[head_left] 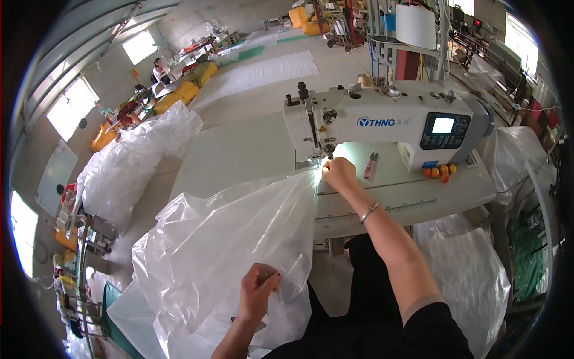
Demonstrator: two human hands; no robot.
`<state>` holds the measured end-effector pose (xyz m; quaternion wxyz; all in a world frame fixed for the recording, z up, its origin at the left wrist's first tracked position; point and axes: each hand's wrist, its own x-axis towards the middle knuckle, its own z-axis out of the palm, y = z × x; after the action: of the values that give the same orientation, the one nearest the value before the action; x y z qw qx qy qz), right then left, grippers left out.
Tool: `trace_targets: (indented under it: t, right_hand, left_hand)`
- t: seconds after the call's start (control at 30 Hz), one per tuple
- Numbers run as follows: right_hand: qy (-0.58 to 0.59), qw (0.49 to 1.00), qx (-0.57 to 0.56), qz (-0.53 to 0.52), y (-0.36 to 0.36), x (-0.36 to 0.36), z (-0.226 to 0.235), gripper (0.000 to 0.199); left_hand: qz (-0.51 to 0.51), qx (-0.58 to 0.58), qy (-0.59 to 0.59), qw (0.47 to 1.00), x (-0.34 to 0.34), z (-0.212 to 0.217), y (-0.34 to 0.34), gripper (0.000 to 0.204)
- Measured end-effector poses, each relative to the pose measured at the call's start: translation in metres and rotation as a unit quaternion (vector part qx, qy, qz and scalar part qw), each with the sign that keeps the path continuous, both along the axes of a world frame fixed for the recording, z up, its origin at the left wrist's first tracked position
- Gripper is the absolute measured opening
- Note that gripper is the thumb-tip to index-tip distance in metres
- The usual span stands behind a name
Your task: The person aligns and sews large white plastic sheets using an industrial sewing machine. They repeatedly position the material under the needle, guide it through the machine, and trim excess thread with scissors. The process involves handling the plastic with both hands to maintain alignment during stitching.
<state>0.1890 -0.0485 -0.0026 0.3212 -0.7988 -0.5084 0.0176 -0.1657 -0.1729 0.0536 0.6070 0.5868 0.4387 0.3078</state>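
A large clear plastic sheet (227, 233) spreads in folds from the sewing machine (382, 119) down over my lap. Its folds draw together at the lit needle area, where my right hand (339, 173) is closed in a pinch at the sheet's corner. The fingertips are partly hidden there. Lower down, over the sheet, my left hand (259, 290) has its fingers curled and pinched on the plastic. Pink-handled thread snips (371, 166) lie on the machine bed just right of my right hand.
Several small orange and red fruits (439, 172) sit by the machine's base. Bunched plastic (137, 161) is heaped at the left, and more plastic sheeting (469, 281) hangs at the right. A white thread cone (416, 27) stands behind the machine. A person (161, 70) is far back left.
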Motion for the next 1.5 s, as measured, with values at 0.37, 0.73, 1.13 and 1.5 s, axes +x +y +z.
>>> trace_targets:
  t: [0.37, 0.73, 1.13, 1.5]
  right_hand:
    - [-0.075, 0.993, -0.086, 0.029, 0.014, 0.018, 0.024, 0.024]
    - [-0.017, 0.914, 0.081, 0.397, -0.162, -0.093, 0.027, 0.015]
    - [0.282, 0.835, -0.196, 0.429, -0.245, -0.134, -0.066, 0.038]
    - [0.815, 0.434, 0.101, 0.37, -0.218, -0.214, 0.0, 0.036]
  left_hand:
    - [-0.467, 0.417, 0.109, 0.772, 0.096, -0.029, -0.051, 0.028]
    - [0.001, 0.399, 0.261, 0.879, 0.01, -0.07, -0.04, 0.056]
    - [0.138, 0.081, 0.158, 0.974, -0.162, -0.068, -0.033, 0.011]
    - [0.034, -0.044, -0.051, 0.997, -0.107, 0.062, -0.082, 0.015]
